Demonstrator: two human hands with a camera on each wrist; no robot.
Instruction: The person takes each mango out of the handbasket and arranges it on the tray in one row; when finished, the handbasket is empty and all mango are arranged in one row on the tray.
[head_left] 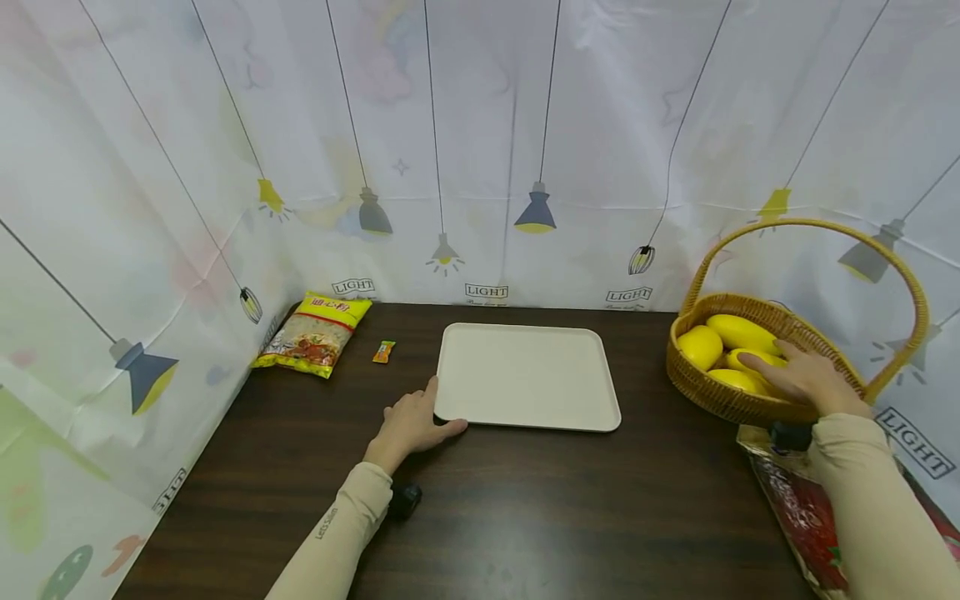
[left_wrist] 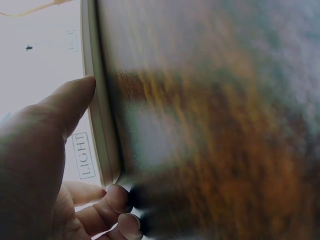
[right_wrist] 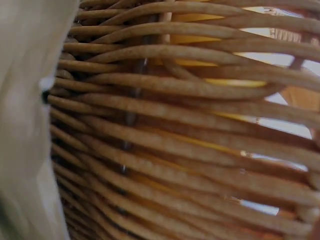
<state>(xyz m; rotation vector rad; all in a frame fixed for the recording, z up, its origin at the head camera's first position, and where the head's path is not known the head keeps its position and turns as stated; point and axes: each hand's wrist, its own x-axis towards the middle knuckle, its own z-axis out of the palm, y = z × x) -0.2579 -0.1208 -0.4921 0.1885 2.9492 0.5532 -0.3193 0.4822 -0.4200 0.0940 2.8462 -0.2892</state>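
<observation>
Basket (head_left: 696, 385) of yellow fruit (head_left: 701, 347)

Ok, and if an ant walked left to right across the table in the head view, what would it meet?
Yellow-edged food packet, small orange-wrapped candy, white rectangular tray, wicker basket.

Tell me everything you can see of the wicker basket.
The basket is tan and looks woven from rattan-like strands, with a tall arched handle. It stands on the right part of the dark table, holding several yellow fruits. The right hand reaches in over the rim; whether it touches the rim is unclear. Close up, the right wrist view shows gaps in the weave with yellow behind.
</observation>
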